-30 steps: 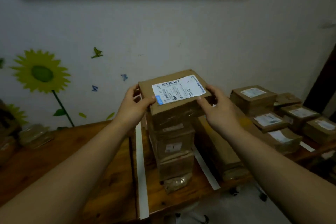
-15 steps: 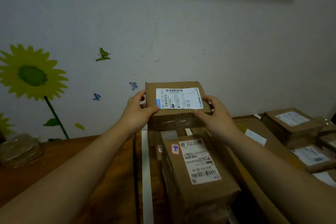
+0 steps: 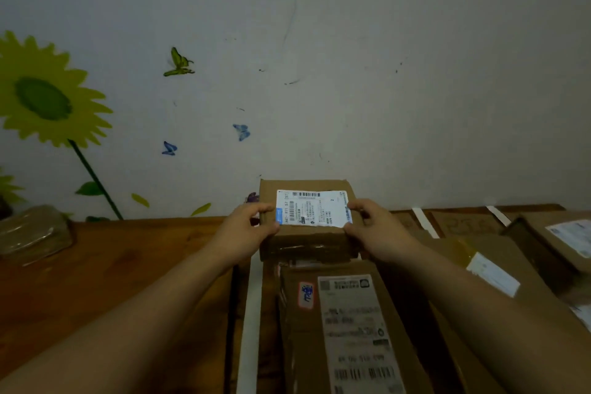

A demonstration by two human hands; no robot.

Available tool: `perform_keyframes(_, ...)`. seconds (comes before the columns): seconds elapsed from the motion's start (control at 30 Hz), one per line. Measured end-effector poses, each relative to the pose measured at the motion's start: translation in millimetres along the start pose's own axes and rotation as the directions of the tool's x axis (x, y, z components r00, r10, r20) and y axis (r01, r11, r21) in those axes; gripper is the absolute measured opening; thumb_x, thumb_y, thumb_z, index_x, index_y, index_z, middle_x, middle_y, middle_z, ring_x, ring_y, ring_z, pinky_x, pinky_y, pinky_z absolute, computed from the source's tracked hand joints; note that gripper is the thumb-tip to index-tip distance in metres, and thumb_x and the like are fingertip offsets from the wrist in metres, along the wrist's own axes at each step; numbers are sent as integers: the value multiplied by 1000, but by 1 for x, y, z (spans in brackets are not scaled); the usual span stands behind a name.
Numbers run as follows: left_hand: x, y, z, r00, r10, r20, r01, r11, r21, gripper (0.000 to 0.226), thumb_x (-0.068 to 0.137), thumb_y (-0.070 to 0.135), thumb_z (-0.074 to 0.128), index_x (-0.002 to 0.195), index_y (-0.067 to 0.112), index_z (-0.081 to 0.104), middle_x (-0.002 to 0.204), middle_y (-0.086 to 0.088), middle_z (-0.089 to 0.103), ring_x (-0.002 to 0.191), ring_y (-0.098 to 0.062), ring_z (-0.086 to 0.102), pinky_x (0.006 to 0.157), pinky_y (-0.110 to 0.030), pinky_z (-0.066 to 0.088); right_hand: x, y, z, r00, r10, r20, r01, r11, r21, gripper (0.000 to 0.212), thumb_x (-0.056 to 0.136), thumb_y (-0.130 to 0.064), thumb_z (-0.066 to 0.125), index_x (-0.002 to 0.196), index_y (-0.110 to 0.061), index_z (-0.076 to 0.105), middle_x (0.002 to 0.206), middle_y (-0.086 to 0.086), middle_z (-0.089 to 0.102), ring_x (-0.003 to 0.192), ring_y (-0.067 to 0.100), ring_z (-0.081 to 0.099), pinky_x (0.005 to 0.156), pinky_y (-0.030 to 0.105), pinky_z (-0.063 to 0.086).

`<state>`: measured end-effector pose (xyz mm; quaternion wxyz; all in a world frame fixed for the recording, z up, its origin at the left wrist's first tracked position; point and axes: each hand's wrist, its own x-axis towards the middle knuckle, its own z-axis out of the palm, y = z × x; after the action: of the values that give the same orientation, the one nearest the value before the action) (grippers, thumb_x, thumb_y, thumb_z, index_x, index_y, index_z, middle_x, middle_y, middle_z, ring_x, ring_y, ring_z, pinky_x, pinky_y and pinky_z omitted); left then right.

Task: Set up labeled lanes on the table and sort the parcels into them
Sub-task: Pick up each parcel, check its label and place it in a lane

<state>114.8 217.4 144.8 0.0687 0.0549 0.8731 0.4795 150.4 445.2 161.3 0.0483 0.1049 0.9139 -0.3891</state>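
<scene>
Both hands grip one small brown parcel by its ends: the left hand curls round its left side and the right hand round its right, thumbs on top. The parcel is level between them, close to the wall; whether its base touches the surface cannot be told. Its white shipping label faces up, with a barcode along the far edge, a blue tab under the left thumb, a printed "2" and the digits "57"; the finer print is too small to read. Just nearer than the hands lies a larger parcel with a blurred grey label and a red-edged sticker whose handwriting is illegible. A white tape strip runs below the left hand. Right of the right hand lie further labelled parcels.
</scene>
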Motion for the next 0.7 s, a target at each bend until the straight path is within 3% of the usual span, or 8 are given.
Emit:
perform_keyframes(0.1, -1, -14, 11, 1000, -22, 22, 21, 999, 33, 44, 90, 17, 60, 133, 21, 48, 132, 1, 47, 107, -6, 44, 87, -22, 49, 11, 6, 3, 995, 22, 99, -13, 996, -87, 56, 92, -21, 61, 141, -29, 36, 143, 3, 45, 104, 18, 58, 71, 29, 59)
perform_keyframes(0.17, -3, -22, 18, 998, -43, 53, 39, 996, 75, 45, 91, 17, 59, 134, 21, 47, 128, 6, 45, 107, -4, 42, 76, -13, 45, 17, 11, 4, 986, 23, 167, -3, 993, -121, 59, 91, -17, 62, 143, -26, 34, 144, 5, 44, 106, 17, 56, 58, 20, 55)
perform_keyframes(0.2, -4, -25, 20, 996, -52, 71, 46, 995, 94, 44, 91, 17, 59, 133, 21, 47, 129, 7, 44, 110, -5, 43, 77, -14, 45, 19, 12, 4, 980, 24, 199, 3, 991, -133, 61, 91, -16, 62, 144, -24, 33, 144, 6, 44, 108, 19, 55, 55, 18, 53)
perform_keyframes(0.3, -3, -35, 24, 993, -62, 99, 51, 992, 117, 42, 90, 21, 61, 130, 24, 51, 130, 7, 48, 119, -11, 47, 94, -25, 45, 27, 14, 3, 964, 26, 265, 19, 986, -165, 65, 89, -16, 64, 145, -24, 32, 141, 7, 45, 102, 17, 56, 72, 26, 57)
perform_keyframes(0.4, 0, -36, 26, 993, -56, 107, 40, 988, 151, 42, 91, 22, 58, 132, 23, 50, 126, 7, 49, 113, -7, 45, 90, -21, 41, 34, 19, 1, 948, 47, 314, 4, 987, -160, 66, 89, -14, 64, 145, -26, 32, 139, 8, 46, 101, 20, 60, 81, 32, 58)
perform_keyframes(0.6, -3, -32, 31, 983, -57, 176, 23, 981, 194, 47, 94, 34, 51, 140, 27, 42, 135, 6, 41, 121, -10, 43, 103, -31, 42, 36, 31, -4, 942, 42, 332, 17, 985, -173, 65, 89, -14, 64, 145, -24, 32, 141, 7, 43, 102, 17, 55, 62, 20, 54)
perform_keyframes(0.7, -2, -35, 33, 977, -70, 202, 22, 972, 234, 47, 95, 34, 50, 140, 28, 40, 129, 10, 39, 115, -6, 41, 96, -22, 41, 34, 37, -8, 936, 35, 349, 21, 988, -155, 63, 88, -14, 64, 143, -22, 34, 138, 8, 46, 83, 12, 58, 57, 17, 52)
